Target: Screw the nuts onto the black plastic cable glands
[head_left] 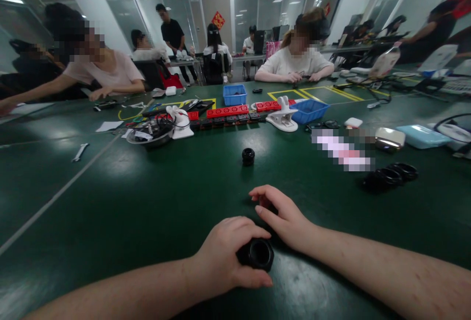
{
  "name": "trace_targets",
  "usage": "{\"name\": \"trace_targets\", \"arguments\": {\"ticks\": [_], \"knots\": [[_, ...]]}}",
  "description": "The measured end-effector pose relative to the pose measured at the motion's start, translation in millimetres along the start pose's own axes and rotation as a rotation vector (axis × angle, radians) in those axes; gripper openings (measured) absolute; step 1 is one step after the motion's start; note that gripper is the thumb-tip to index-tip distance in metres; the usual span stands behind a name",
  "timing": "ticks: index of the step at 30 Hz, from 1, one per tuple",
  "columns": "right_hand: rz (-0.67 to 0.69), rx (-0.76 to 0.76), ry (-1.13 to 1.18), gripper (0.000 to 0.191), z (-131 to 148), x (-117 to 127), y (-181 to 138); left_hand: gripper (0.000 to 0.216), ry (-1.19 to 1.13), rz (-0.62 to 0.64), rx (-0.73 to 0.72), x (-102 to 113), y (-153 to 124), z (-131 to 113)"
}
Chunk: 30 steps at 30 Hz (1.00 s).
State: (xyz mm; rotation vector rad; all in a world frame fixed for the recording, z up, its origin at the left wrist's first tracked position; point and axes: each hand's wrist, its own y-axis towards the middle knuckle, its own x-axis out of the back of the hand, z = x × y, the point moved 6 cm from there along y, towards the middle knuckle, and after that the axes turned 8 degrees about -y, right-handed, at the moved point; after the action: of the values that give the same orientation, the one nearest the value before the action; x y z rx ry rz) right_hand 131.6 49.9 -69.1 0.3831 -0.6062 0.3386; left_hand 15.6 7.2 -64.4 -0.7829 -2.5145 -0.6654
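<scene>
My left hand is wrapped round a black cable gland, thumb on the near side and fingers over the far side. The gland has a hexagonal rim, and its round hollow opening faces me. Just beyond it my right hand hovers with curved fingers apart and nothing visible between them. A smaller black ribbed fitting stands upright on the green table, farther away than both hands. Off to the right lie several black rings, grouped close together.
Across the table stand red-and-black strips, white clip stands, a metal bowl of dark parts and blue bins. A wrench lies left. At right are a light-blue case and a shiny box. Other people sit opposite.
</scene>
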Motion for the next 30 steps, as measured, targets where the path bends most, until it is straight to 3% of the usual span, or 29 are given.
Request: {"name": "trace_targets", "arguments": {"ticks": [10,22,25,30], "knots": [[-0.030,0.049,0.010,0.021,7.3,3.6,-2.4,0.055,0.043,-0.037,0.010,1.0,0.7,0.0],[-0.057,0.152,-0.015,0.020,14.6,6.8,-6.5,0.049,0.069,-0.062,0.161,3.1,8.7,5.7],[-0.127,0.208,-0.019,0.022,19.3,13.2,-8.0,0.061,0.108,-0.047,0.197,4.2,8.2,10.3],[-0.126,0.277,-0.068,0.027,22.9,20.6,-13.5,0.094,0.252,0.100,0.155,9.0,5.5,14.2]]}}
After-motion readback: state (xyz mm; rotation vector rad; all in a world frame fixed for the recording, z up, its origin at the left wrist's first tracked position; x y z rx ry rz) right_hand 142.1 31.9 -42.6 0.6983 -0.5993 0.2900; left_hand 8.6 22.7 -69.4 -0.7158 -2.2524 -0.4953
